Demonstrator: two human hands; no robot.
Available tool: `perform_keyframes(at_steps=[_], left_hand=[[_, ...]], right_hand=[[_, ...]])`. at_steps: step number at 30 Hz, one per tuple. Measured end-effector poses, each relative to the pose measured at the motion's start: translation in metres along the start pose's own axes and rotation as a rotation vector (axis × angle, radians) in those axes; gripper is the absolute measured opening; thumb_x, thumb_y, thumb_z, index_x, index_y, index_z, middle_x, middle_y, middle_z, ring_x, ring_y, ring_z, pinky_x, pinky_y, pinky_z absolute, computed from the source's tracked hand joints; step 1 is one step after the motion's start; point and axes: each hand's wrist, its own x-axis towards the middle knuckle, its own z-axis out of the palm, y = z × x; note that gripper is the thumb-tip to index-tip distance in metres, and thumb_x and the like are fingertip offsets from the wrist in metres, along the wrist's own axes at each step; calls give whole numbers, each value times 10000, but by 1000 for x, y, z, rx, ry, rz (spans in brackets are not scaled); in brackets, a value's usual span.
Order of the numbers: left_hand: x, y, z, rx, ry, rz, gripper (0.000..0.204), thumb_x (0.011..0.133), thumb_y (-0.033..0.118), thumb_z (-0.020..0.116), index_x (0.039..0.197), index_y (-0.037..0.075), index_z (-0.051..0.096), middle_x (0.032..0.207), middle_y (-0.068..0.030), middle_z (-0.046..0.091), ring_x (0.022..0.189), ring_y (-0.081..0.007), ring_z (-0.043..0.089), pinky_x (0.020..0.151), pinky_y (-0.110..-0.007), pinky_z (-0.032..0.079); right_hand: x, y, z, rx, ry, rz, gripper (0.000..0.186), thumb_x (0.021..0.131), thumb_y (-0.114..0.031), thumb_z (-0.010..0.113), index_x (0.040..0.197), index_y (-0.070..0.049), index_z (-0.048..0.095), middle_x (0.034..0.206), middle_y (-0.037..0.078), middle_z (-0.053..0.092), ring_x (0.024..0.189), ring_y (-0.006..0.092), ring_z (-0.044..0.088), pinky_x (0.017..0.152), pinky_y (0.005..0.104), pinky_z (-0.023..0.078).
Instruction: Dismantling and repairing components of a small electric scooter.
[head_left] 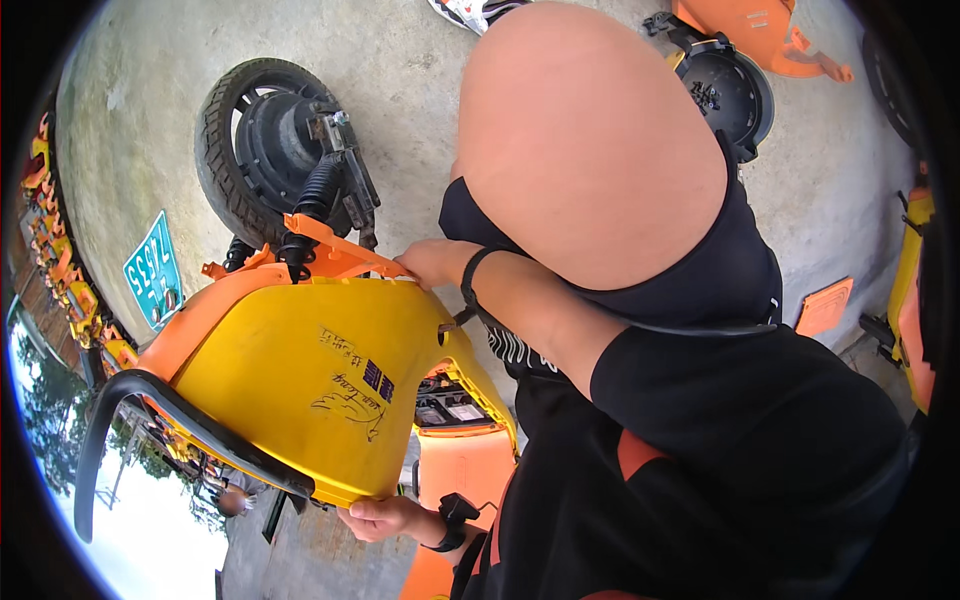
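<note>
A crowded row of yellow and orange bodywork (70, 260) lines the far edge at 9 o'clock, with a teal number plate (152, 262) nearer in on the concrete floor (400, 120). At 8 o'clock, a black curved bar (200, 415) hooks around the outer end of a yellow panel (290, 380), the piece in hand, tilted left of center and marked with dark lettering. Beyond it, at 10 o'clock, a black wheel (270, 140) sits near a coil spring (318, 190) beside the panel's orange trim (350, 262). Toward 7 o'clock, the left hand (385, 518) has its grip narrowed on the panel's lower edge. Just off center at 10 o'clock, the right hand (430, 262) closes on the upper corner by the trim; how far its fingers wrap behind is hard to tell from this angle. Sound handling would seem to call for weight shared evenly between both hands, no twisting of the thin edges, and right fingers well clear of the coils. At 6 o'clock is an orange shell (465, 465); near 1 o'clock, a round black bowl (742, 92) holds small dark pieces (705, 97); at 3 o'clock lies a flat orange square (825, 305).
</note>
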Motion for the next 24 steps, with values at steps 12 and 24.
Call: perform_keyframes(at_steps=[12,24], left_hand=[[-4,-16,1,-6,-2,15,522,1014,378,329,826,-20,609,652,-134,599,557,-303,596,476,-378,413],[-3,-24,-3,31,-7,55,501,1013,337,337,917,-54,635,720,-178,639,628,-340,635,513,-410,444]], right_hand=[[16,19,0,105,-10,-41,508,685,-107,746,1168,-119,592,939,94,684,924,301,647,785,394,494],[23,22,-11,576,-275,243,488,858,-34,519,1340,-109,550,1222,70,638,1046,162,622,781,317,530]])
